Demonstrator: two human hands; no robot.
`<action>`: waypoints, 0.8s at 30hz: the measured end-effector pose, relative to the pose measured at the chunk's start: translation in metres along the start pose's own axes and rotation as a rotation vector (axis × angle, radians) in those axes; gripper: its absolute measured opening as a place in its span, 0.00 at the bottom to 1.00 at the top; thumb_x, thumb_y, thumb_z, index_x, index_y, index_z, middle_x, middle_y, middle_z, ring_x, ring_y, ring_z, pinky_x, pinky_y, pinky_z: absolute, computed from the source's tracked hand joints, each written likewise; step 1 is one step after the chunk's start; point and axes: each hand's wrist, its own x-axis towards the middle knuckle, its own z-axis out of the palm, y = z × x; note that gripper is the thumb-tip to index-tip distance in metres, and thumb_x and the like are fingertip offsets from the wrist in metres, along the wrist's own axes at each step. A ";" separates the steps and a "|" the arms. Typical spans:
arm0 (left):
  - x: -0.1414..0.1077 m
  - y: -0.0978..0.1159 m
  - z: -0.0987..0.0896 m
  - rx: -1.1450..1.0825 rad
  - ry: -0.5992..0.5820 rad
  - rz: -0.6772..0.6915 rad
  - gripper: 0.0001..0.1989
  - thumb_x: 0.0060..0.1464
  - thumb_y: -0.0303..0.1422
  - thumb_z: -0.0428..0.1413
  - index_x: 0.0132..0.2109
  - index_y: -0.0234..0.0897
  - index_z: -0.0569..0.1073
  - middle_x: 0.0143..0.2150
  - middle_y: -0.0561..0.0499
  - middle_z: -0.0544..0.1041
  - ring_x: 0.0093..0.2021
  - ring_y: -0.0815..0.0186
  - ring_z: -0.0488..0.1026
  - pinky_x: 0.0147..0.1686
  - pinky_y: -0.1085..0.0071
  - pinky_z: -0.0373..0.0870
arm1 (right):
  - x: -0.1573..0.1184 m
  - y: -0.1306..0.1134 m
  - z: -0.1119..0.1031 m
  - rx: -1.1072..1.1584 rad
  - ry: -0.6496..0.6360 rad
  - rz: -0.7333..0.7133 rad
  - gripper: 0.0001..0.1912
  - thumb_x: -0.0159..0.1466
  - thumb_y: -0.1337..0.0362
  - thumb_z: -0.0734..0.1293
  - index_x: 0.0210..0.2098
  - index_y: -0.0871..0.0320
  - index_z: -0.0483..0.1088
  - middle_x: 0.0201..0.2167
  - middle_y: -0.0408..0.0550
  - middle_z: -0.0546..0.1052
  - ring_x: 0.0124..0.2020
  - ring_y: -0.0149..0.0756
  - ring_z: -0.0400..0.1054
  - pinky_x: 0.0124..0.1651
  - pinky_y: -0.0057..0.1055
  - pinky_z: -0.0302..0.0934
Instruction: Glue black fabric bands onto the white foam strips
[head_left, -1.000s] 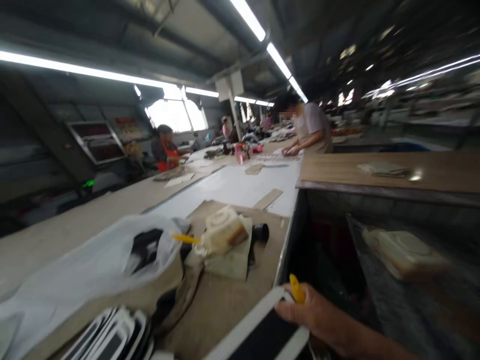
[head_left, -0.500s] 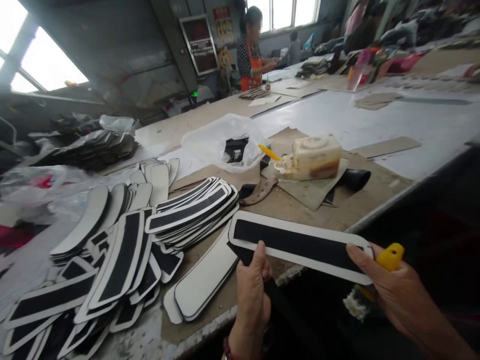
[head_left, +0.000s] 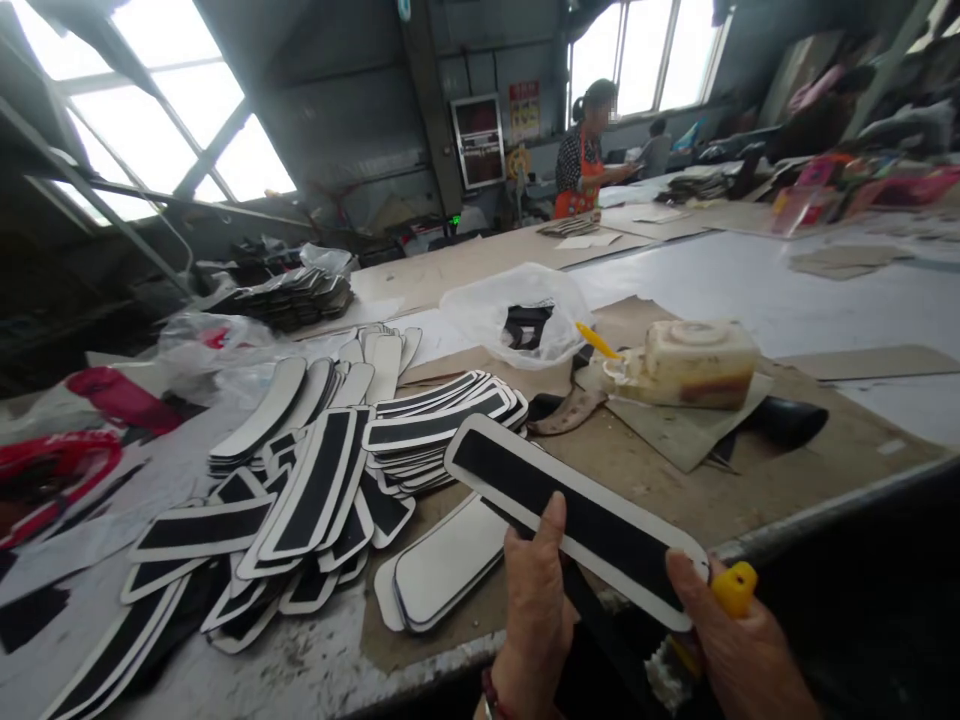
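Note:
Between my hands is a long panel (head_left: pixel 570 510) with a white border and a black middle, tilted down to the right above the table's front edge. My left hand (head_left: pixel 536 590) grips its lower edge, thumb on top and fingers hidden beneath. My right hand (head_left: pixel 739 640) pinches the right end and also holds a yellow-handled brush (head_left: pixel 735 588), its tip caked with whitish stuff. Under the panel hangs a dark strip, partly hidden. Left of my hands lie pale curved panels (head_left: pixel 450 565), a neat stack of black-and-white panels (head_left: pixel 431 435) and a loose pile of similar ones (head_left: pixel 315 490).
A stained plastic container (head_left: pixel 701 360) lies on its side on the brown board, with a yellow-handled tool (head_left: pixel 598 340) at its mouth. Behind is a white plastic bag (head_left: pixel 517 310) holding dark pieces. A person in an orange apron (head_left: pixel 589 165) stands across the table.
My view has swung left and up, so the table's things appear farther right. The panel slopes more steeply down to the right. Both hands keep their hold.

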 end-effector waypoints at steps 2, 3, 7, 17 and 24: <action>0.003 0.011 -0.007 0.065 -0.045 -0.025 0.18 0.49 0.34 0.61 0.47 0.35 0.69 0.38 0.47 0.78 0.40 0.60 0.75 0.41 0.66 0.71 | 0.007 0.000 -0.008 -0.157 -0.033 -0.149 0.24 0.55 0.45 0.66 0.40 0.58 0.70 0.19 0.39 0.70 0.20 0.31 0.64 0.24 0.24 0.64; 0.004 0.017 -0.012 0.107 -0.084 -0.047 0.17 0.49 0.34 0.60 0.46 0.33 0.70 0.37 0.45 0.78 0.38 0.60 0.75 0.39 0.66 0.72 | 0.012 -0.004 -0.012 -0.259 -0.034 -0.239 0.23 0.55 0.45 0.65 0.38 0.57 0.71 0.20 0.40 0.71 0.21 0.32 0.65 0.24 0.24 0.63; 0.004 0.038 -0.030 0.218 -0.246 -0.153 0.16 0.43 0.33 0.64 0.38 0.25 0.74 0.31 0.41 0.78 0.30 0.58 0.75 0.33 0.65 0.72 | 0.032 -0.045 -0.010 -0.602 -0.033 -0.679 0.14 0.57 0.52 0.67 0.33 0.56 0.74 0.32 0.46 0.77 0.33 0.38 0.71 0.36 0.28 0.66; -0.016 0.055 -0.045 0.575 -0.478 -0.271 0.12 0.46 0.35 0.61 0.35 0.30 0.74 0.27 0.50 0.74 0.25 0.68 0.68 0.26 0.73 0.65 | 0.040 -0.095 0.070 -0.902 -0.370 -1.418 0.16 0.64 0.69 0.60 0.51 0.61 0.66 0.35 0.51 0.70 0.39 0.39 0.67 0.41 0.34 0.65; -0.016 0.065 -0.056 0.804 -0.620 -0.267 0.12 0.49 0.37 0.57 0.34 0.30 0.74 0.28 0.51 0.72 0.28 0.69 0.66 0.27 0.74 0.61 | 0.044 -0.091 0.072 -0.969 -0.413 -1.337 0.06 0.63 0.71 0.60 0.39 0.59 0.66 0.35 0.49 0.68 0.36 0.38 0.67 0.41 0.34 0.63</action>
